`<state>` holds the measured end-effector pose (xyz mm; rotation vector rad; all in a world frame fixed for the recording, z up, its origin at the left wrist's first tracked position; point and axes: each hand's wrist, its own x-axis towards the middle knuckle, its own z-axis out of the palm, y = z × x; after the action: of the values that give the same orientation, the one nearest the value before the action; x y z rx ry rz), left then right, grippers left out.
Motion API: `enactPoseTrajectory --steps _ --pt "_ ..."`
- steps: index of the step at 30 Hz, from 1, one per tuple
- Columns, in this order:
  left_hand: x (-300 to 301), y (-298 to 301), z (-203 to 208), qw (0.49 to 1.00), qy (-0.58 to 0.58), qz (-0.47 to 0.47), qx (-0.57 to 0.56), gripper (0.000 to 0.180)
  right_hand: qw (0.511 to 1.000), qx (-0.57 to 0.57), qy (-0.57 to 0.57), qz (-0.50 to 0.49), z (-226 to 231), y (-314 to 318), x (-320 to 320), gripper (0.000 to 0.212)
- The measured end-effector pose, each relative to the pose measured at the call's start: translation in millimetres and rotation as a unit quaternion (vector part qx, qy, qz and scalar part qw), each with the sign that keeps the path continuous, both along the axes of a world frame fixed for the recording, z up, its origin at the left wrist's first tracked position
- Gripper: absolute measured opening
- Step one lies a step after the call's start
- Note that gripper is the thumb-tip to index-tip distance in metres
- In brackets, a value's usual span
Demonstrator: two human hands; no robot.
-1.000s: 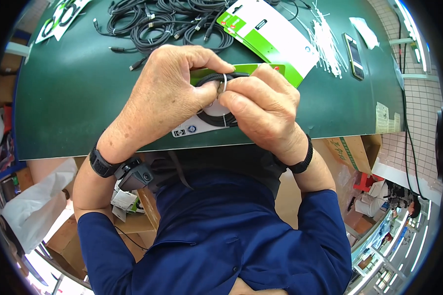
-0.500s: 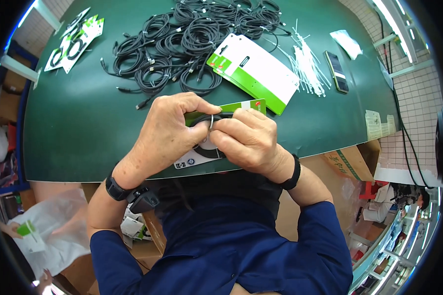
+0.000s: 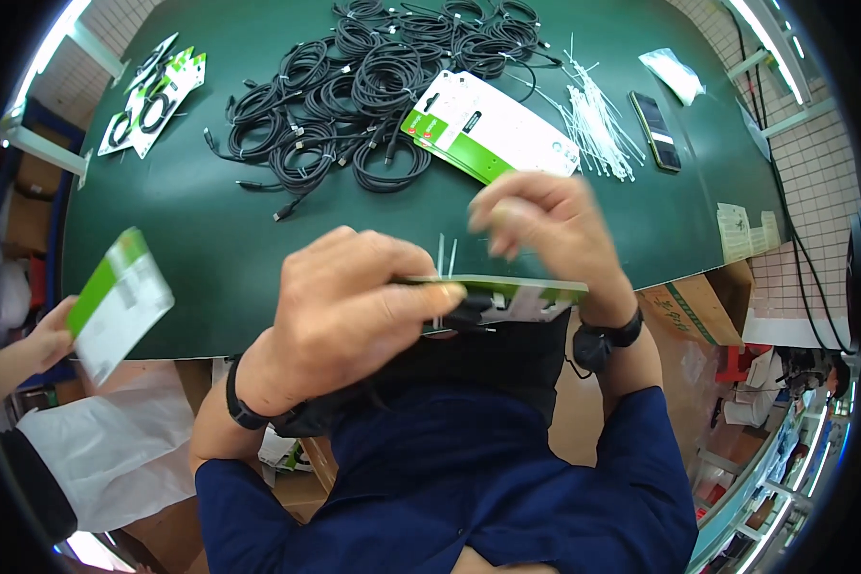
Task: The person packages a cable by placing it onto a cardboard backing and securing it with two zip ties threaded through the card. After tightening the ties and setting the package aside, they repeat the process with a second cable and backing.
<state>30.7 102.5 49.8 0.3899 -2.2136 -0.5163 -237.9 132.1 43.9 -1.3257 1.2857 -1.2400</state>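
My left hand (image 3: pixel 344 316) grips a green-and-white cardboard packaging card (image 3: pixel 550 290), tilted so that it shows almost edge-on. Beneath the thumb, a black cable (image 3: pixel 469 312) lies against the card's near face. Two thin white ends of a cable tie (image 3: pixel 441 254) stick up past the card's far side. My right hand (image 3: pixel 560 230) is raised apart from the card, just in front of a stack of flat cards (image 3: pixel 507 120); its fingers are bent and smeared by motion. Whether it holds anything cannot be made out.
Coiled black cables (image 3: pixel 383 77) are heaped across the far middle. White cable ties (image 3: pixel 598 120), a phone (image 3: pixel 655 131) and a plastic bag (image 3: pixel 673 75) lie to the right. Finished-looking cards with cables (image 3: pixel 153 105) lie far left. Another person's hand (image 3: pixel 38 344) holds a card (image 3: pixel 121 301) at left.
My right hand has let go of the cable tie and moved up and right. My left hand has tipped the card edge-on. The other person's hand has come up with a card at left.
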Motion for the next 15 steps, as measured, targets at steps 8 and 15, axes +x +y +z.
enactPoseTrajectory --steps 8,15 --pt "-8.4 16.8 -3.1 0.989 -0.002 -0.011 -0.148 0.026 0.92 0.12 -0.155 0.34 -20.4 -2.3 20.3 0.01" --pt "-11.3 18.8 -19.4 0.98 -0.017 0.014 -0.196 0.028 0.935 0.112 -0.123 0.314 -19.8 -0.2 18.7 0.008"
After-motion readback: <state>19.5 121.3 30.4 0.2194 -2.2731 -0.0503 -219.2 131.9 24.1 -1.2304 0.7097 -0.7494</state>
